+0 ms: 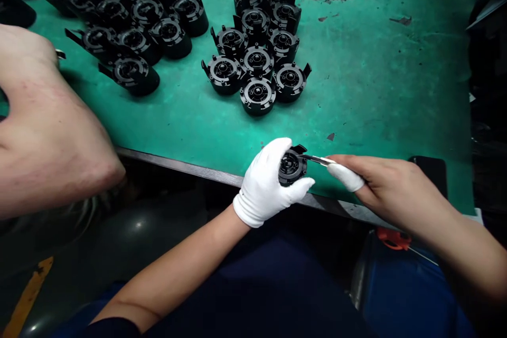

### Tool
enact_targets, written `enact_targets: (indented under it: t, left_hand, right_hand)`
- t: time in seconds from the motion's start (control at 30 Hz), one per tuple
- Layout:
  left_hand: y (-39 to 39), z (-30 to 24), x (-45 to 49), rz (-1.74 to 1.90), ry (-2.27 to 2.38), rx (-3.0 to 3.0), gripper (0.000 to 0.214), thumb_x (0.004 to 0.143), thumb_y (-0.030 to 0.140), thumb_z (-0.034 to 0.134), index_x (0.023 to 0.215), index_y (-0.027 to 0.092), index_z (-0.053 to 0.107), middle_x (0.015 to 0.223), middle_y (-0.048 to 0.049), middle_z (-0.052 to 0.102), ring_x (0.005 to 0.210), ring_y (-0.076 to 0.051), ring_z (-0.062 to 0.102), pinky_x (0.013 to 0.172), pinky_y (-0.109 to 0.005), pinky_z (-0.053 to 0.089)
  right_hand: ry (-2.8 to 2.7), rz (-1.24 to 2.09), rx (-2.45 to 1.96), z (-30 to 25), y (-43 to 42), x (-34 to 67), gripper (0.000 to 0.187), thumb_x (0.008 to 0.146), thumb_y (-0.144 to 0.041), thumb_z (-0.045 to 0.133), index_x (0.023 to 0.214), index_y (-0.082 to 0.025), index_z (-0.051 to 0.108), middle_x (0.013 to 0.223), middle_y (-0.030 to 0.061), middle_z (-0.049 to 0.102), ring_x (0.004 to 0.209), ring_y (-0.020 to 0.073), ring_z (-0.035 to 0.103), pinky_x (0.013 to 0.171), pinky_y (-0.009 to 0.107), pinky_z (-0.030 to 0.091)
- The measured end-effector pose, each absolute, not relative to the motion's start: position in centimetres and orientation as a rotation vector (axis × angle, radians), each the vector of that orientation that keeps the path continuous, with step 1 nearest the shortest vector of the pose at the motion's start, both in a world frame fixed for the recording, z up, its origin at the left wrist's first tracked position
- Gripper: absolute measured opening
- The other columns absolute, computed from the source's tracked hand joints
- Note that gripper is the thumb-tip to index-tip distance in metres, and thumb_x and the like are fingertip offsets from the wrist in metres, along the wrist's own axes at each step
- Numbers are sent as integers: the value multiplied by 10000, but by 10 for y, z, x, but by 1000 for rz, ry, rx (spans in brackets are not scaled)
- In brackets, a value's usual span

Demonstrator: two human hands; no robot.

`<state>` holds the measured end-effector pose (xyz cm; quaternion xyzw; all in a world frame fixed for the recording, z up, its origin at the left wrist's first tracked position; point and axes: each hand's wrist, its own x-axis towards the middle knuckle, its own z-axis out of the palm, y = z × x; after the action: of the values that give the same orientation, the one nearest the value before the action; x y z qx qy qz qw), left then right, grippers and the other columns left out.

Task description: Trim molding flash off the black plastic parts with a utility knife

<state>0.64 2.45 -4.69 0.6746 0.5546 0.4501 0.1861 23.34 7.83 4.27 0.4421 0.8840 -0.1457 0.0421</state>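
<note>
Black round part (293, 166) gripped by the gloved left hand (269, 182), at the near edge of the green counter (368, 84). Slim tool (317, 159) pinched in the right hand (372, 177), tip held at the part's rim. Similar black parts (257, 61) clustered farther back.

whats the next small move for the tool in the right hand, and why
Probably a light, short stroke of the slim tool along the rim of the round black part. The right hand has its tip at that rim, though contact is too small to confirm, and the gloved left hand grips the part, which should steady it.
</note>
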Motion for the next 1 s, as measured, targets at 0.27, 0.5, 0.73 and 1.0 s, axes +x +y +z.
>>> enact_targets:
  t: [0.27, 0.5, 0.73, 1.0]
  left_hand:
    - [24, -49, 7, 1267, 1563, 1888, 808, 793, 548, 778, 1409, 140, 451, 1386, -200, 599, 1317, -328, 588, 1123, -480, 500]
    - [24, -47, 6, 1267, 1571, 1905, 812, 787, 563, 782, 1407, 148, 461, 1387, -197, 604, 1318, -325, 589, 1123, -479, 503]
    - [23, -47, 6, 1244, 1586, 1873, 817, 789, 581, 778, 1419, 168, 463, 1404, -190, 602, 1328, -338, 584, 1128, -501, 500]
    - [22, -47, 6, 1254, 1581, 1887, 814, 792, 594, 773, 1408, 149, 480, 1395, -189, 611, 1325, -318, 591, 1134, -479, 500]
  right_hand:
    - [2753, -128, 1173, 38, 103, 221, 377, 955, -285, 466, 1247, -328, 701, 976, 27, 781, 743, 224, 692, 502, 297, 280]
    - [2691, -267, 1132, 40, 101, 227, 413, 894, -237, 490, 1242, -336, 688, 1028, 20, 787, 729, 231, 702, 502, 294, 301]
    - [2610, -547, 1161, 37, 70, 236, 359, 966, -258, 459, 1250, -325, 668, 1051, 19, 798, 796, 241, 747, 582, 306, 446]
    - [2586, -547, 1373, 25, 47, 225, 357, 980, -240, 460, 1285, -272, 642, 1133, 56, 783, 870, 267, 757, 637, 321, 509]
